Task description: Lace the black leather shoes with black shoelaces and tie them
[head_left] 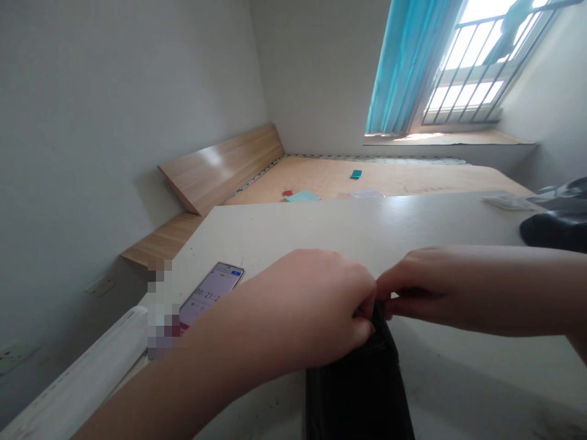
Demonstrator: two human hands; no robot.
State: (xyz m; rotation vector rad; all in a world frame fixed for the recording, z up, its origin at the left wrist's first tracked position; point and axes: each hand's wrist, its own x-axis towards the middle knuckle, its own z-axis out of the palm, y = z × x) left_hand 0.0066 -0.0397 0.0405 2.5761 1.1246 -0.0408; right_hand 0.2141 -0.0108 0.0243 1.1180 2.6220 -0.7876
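A black bag or case (pixel 358 397) stands at the near edge of the white table (pixel 293 229), its lower part cut off by the frame. My left hand (pixel 330 299) reaches across from the left, its fingers curled and closed on the bag's upper edge. From the right comes my right hand (pixel 408 287), with thumb and fingertips pinched at the same top corner, close against the left fingers. What exactly lies between the fingertips, a zip or just the edge, is hidden. Left of my left forearm lies a phone (pixel 213 287) with a running timer on its screen.
A dark rounded object (pixel 553 231) and a clear plastic item (pixel 509 200) sit at the table's right end. Beyond the table is a bed board (pixel 413 177) with a small teal object (pixel 356 174) and a pale green cloth (pixel 302 196). A white roll-like object (pixel 82 373) is at left.
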